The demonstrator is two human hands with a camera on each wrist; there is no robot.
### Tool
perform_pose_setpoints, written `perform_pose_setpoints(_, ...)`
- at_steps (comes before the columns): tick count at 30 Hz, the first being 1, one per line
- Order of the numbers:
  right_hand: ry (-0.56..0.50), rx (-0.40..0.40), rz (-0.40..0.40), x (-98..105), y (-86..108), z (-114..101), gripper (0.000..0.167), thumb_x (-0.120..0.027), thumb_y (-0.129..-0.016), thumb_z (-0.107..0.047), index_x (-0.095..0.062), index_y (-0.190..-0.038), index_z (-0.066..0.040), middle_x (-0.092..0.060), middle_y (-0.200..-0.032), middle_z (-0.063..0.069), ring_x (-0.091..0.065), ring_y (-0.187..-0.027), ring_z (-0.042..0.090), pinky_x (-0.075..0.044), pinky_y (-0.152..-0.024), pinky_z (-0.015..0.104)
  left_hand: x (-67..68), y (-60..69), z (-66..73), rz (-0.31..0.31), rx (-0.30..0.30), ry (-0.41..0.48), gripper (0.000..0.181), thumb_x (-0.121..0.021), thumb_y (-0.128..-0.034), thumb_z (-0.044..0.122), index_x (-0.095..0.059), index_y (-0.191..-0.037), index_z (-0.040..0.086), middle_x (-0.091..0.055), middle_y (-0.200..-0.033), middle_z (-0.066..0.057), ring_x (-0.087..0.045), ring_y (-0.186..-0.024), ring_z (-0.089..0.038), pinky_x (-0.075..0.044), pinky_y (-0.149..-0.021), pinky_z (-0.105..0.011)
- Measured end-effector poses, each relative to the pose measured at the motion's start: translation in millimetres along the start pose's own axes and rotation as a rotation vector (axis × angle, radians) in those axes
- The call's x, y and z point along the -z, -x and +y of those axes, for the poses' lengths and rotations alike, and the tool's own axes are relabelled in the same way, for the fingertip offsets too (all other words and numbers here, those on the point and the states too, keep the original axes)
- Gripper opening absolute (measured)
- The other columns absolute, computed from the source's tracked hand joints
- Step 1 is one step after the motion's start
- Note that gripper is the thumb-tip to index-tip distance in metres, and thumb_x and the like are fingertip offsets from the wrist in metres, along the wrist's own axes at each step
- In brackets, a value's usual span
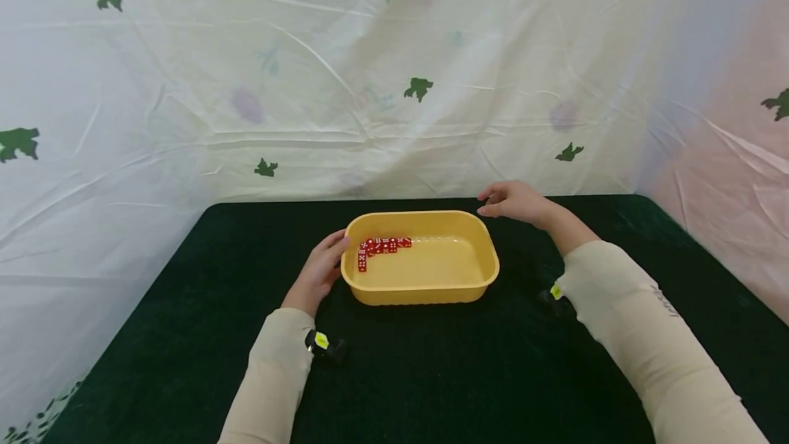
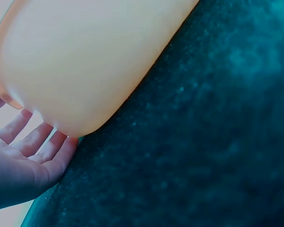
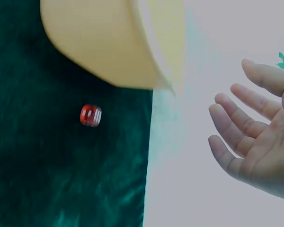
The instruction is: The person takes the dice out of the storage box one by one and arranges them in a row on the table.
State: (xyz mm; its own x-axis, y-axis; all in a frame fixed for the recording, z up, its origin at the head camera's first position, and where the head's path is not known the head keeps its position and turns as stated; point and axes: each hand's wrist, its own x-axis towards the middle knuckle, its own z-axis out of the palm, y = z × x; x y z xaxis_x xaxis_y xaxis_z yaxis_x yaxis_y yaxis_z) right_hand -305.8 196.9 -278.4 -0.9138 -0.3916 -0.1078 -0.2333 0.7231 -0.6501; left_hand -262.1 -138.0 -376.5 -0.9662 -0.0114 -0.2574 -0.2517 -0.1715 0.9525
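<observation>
A yellow plastic basin [image 1: 444,297] sits on the dark green cloth, with several red dice [image 1: 385,245] grouped at its left inside. My left hand [image 1: 320,269] holds the basin's left end. The left wrist view shows its fingers [image 2: 51,149] against the outer wall, the thumb partly hidden at the rim. Off the basin's far right corner is my right hand [image 1: 514,202], holding nothing, its fingers loosely bent and spread in the right wrist view. One blurred red die [image 3: 91,115] shows against the cloth beside the basin there; the head view does not show it.
The table's dark green cloth [image 1: 203,334] spreads around the basin on all sides. A pale curtain [image 1: 345,88] with green leaf shapes hangs directly behind the table's far edge and along both sides.
</observation>
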Motion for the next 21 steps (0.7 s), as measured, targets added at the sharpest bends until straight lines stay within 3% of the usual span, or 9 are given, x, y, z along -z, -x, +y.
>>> perform_pose_setpoints(13, -0.014, 0.05, 0.026, -35.2, -28.9, -28.9, 0.034, -0.059, -0.082, -0.02, -0.054, -0.111, -0.002, -0.055, -0.099, 0.014, -0.051, -0.086, 0.026, -0.042, -0.078, 0.038, -0.5, 1.2, 0.5, 0.001, 0.001, 0.009, 0.041, -0.049, -0.088, 0.028, -0.041, -0.126, 0.015, -0.039, -0.126, -0.004, -0.036, -0.112, -0.021, -0.032, -0.09, -0.04)
perform_pose_setpoints(21, -0.127, 0.06, 0.014, -55.4, -42.6, -34.5, 0.032, -0.059, -0.082, -0.014, -0.054, -0.108, 0.002, -0.055, -0.096, 0.014, -0.051, -0.084, 0.025, -0.042, -0.079, 0.038, -1.2, 0.5, 0.0, 0.002, -0.005, 0.002, 0.042, -0.05, -0.087, 0.03, -0.042, -0.125, 0.015, -0.04, -0.125, -0.004, -0.037, -0.111, -0.021, -0.033, -0.089, -0.04)
